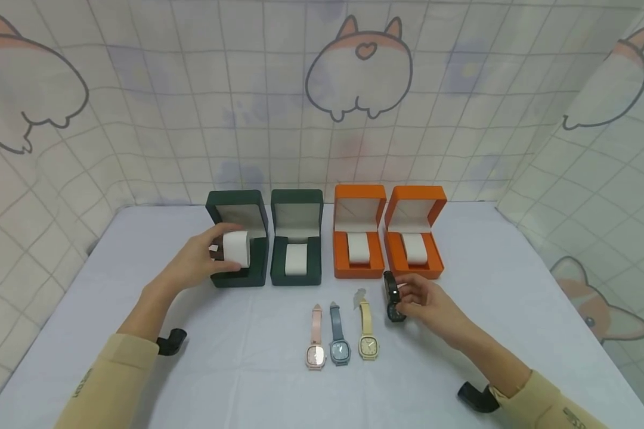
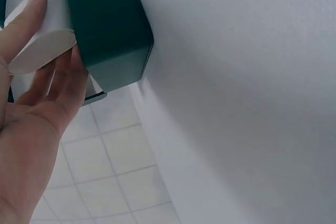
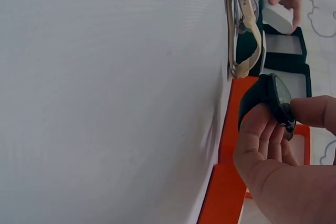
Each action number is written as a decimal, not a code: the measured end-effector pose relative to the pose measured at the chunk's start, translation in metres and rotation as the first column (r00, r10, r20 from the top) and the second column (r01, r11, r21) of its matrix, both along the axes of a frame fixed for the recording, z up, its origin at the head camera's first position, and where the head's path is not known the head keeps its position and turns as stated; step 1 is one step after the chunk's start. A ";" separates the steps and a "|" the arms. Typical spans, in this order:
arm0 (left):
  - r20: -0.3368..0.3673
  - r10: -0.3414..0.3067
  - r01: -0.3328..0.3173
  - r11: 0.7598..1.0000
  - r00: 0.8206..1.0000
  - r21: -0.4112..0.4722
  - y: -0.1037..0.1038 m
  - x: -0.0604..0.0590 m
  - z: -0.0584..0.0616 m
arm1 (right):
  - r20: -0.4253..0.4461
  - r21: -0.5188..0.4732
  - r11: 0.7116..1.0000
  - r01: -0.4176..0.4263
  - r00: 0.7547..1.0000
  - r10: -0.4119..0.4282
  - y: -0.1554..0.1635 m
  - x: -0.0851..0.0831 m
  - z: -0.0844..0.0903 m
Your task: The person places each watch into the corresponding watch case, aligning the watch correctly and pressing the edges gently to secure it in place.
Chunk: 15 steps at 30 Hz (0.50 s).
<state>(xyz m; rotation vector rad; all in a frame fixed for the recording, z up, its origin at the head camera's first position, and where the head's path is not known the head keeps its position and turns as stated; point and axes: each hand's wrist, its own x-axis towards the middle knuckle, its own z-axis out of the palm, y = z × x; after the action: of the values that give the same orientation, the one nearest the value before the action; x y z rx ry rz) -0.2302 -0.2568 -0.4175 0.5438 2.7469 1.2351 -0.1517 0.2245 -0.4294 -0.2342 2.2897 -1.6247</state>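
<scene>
**Two grips, two chances to slip**

The left hand (image 1: 195,257) pinches a white cushion (image 1: 237,249) between thumb and fingers, over the tray of the leftmost green box (image 1: 256,275). The right hand (image 1: 428,304), fingers bent, pinches a black watch (image 1: 391,290) near the front corner of the rightmost orange box (image 1: 431,269); whether watch and box touch cannot be told.

The likeliest trouble is a slip. The cushion looks smooth and rounded, so a loose pinch could let it turn or drop crooked into its tray. A knuckle catching the raised lid could also skid the box across the cloth-covered tabletop (image 1: 236,381).

The watch is curved and gripped at its edge, so it could swivel and knock the orange corner. A leftward sweep, made too low, might catch the yellow watch (image 1: 367,341) and push it into the blue watch (image 1: 339,347) beside it.
</scene>
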 end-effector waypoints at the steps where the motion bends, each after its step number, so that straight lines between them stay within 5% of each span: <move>1: 0.010 0.012 -0.012 1.000 1.000 0.009 0.000 0.000 0.001 | 0.000 0.001 1.000 0.002 1.000 -0.002 0.000 0.000 0.001; 15: -0.003 0.123 -0.122 0.988 0.992 0.098 0.002 0.015 0.011 | -0.025 -0.045 0.999 0.025 0.999 -0.026 0.001 -0.006 0.014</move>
<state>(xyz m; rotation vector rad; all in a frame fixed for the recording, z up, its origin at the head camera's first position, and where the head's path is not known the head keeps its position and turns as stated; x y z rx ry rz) -0.2152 -0.2545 -0.4061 0.3940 2.7761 1.4039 -0.1574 0.2254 -0.4157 -0.2385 2.2863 -1.6964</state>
